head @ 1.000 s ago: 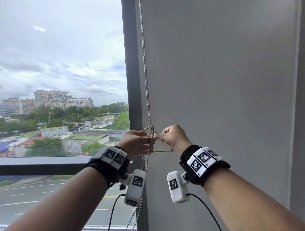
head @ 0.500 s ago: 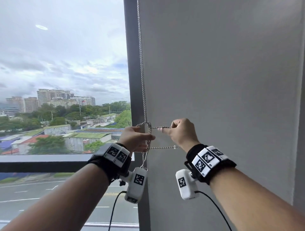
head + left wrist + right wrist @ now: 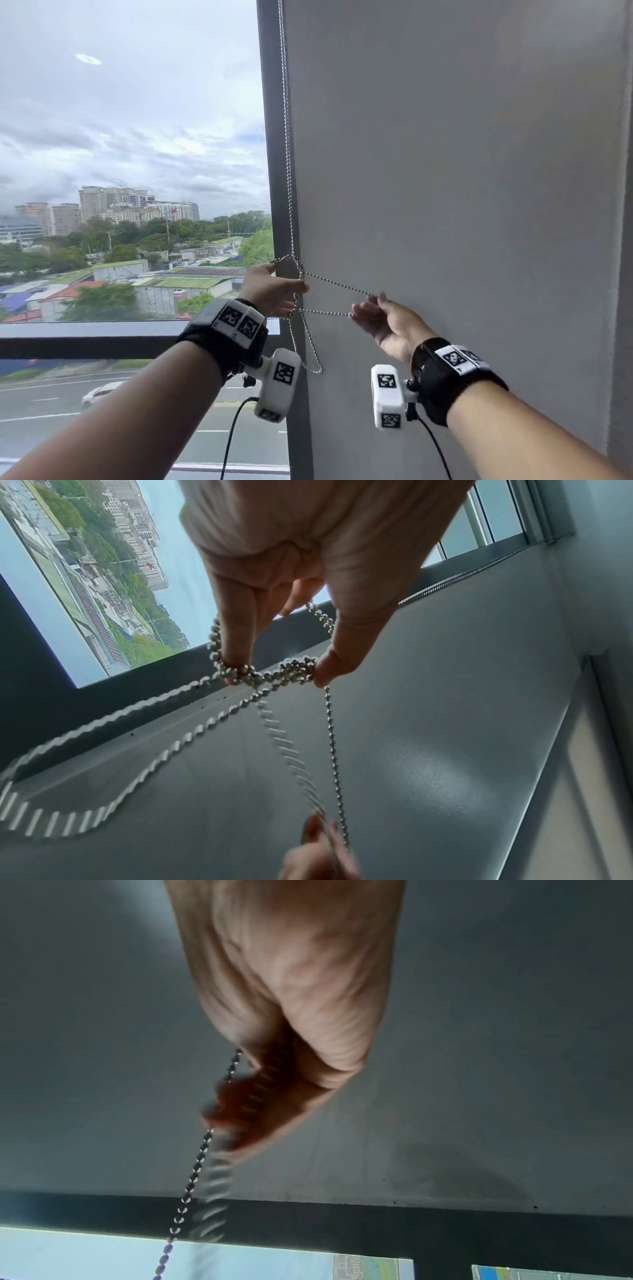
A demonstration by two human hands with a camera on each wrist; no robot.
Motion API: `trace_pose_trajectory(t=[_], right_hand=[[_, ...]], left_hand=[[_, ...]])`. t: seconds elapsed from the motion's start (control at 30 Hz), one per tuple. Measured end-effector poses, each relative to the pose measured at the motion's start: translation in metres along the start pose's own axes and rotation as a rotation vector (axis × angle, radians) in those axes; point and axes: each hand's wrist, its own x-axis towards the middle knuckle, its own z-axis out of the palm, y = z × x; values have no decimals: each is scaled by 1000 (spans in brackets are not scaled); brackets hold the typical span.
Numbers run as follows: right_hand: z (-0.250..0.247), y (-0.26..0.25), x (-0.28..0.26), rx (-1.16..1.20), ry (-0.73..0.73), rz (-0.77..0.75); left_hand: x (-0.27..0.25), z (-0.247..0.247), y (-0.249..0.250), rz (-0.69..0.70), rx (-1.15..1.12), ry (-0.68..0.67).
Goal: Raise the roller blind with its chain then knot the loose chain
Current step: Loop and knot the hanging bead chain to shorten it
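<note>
A silver bead chain [image 3: 287,137] hangs down along the dark window post [image 3: 274,171]. It crosses itself in a loose knot [image 3: 300,266] at hand height. My left hand [image 3: 274,291] pinches the chain at that knot, one loop round a finger [image 3: 236,653] and the thumb [image 3: 325,674] pressing the bunched beads [image 3: 291,669]. Two strands run right to my right hand [image 3: 380,318], which pinches them in its fingertips [image 3: 232,1123]. A short loop [image 3: 313,366] of chain dangles below the left hand.
A flat grey surface [image 3: 445,171] fills the right side, close behind both hands. To the left is window glass [image 3: 120,137] with a dark horizontal rail [image 3: 85,337] at wrist height. City and road lie outside.
My right hand has moved right and downward, drawing two strands out of the knot. The hanging loop below has grown shorter. My left hand stays at the crossing.
</note>
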Motion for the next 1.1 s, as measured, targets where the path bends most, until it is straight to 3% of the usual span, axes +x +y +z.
trace_pose_trajectory(t=[0.03,0.1,0.2,0.27,0.4,0.53,0.87,0.97,1.1], right_hand=[[0,-1,-2,63,-22,16],[-2,-3,-2,-157,-41,-61],[-17,-2,-5,-924,-42,-351],[-31,3,-8,-1292,-92,-454],[-49,25,-12,-1703,-100,-490],[-57,50,-9,-1988,-21,-414],[-137,89,1,-1900,169,174],[-141,102,2,-1600,197,321],[-145,115,8,-863,312,461]], left_hand=[[0,1,0,-2,-1,3],[-1,2,1,1,4,12],[-1,-4,0,-8,-3,29],[0,-8,0,-13,-2,35],[-1,-7,2,-7,-13,1],[-3,1,5,8,-3,-6],[-5,-7,0,-33,-16,-26],[-5,-4,0,-36,-16,-59],[-5,1,0,-45,48,-73]])
